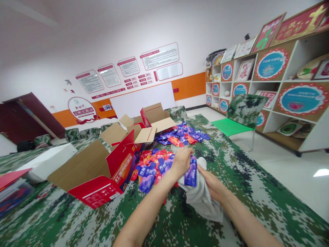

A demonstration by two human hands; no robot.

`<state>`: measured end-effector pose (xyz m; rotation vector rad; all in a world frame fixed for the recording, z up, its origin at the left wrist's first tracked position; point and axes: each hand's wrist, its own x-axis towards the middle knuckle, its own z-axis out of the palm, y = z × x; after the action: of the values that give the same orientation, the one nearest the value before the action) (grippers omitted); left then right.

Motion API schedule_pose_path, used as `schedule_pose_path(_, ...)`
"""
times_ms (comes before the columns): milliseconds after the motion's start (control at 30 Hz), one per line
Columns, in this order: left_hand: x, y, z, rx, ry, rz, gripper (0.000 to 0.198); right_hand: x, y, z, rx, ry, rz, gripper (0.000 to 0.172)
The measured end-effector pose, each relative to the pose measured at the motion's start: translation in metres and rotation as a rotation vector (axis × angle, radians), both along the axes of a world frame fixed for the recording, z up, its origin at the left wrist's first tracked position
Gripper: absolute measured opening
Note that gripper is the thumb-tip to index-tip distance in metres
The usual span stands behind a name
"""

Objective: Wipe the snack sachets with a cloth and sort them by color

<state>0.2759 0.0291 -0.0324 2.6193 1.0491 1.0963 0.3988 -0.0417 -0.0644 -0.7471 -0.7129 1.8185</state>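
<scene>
My left hand (182, 161) is closed round the top of a purple sachet (191, 175) and holds it upright above the camouflage-covered table (244, 192). My right hand (214, 187) grips a white cloth (202, 197) that lies against the sachet's side. Just left of my hands lies a heap of purple and red sachets (154, 166). A second heap of sachets (183, 134) lies farther back on the table.
An open red carton (102, 178) lies on its side at the left, with another open carton (144, 127) behind it. A white box (48, 161) and folders (12, 188) sit at the far left. A camouflage-covered chair (245, 109) and display shelves (282, 85) stand at the right.
</scene>
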Motion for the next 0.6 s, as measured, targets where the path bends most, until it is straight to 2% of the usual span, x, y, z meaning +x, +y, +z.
schedule_pose_path(100,-0.009,0.005,-0.003,0.146,0.172,-0.013,0.029,-0.002,-0.003,0.001,0.008,-0.047,0.006,0.038)
schedule_pose_path(200,-0.025,0.008,0.000,0.211,0.210,0.042,0.029,-0.003,-0.010,0.004,0.006,-0.062,0.072,0.036)
schedule_pose_path(267,-0.043,0.012,0.006,0.184,0.175,0.132,0.028,-0.003,-0.014,0.005,-0.013,-0.056,0.140,0.035)
schedule_pose_path(367,-0.079,0.023,0.017,0.109,0.178,0.238,0.026,-0.003,-0.016,0.005,-0.030,-0.026,0.169,0.037)
schedule_pose_path(500,-0.125,0.039,0.024,0.066,0.319,0.326,0.024,0.001,-0.007,-0.001,-0.039,-0.015,0.098,0.037)
schedule_pose_path(600,-0.145,0.046,0.021,0.074,0.423,0.367,0.027,0.005,0.001,-0.005,-0.063,-0.009,0.050,0.036)
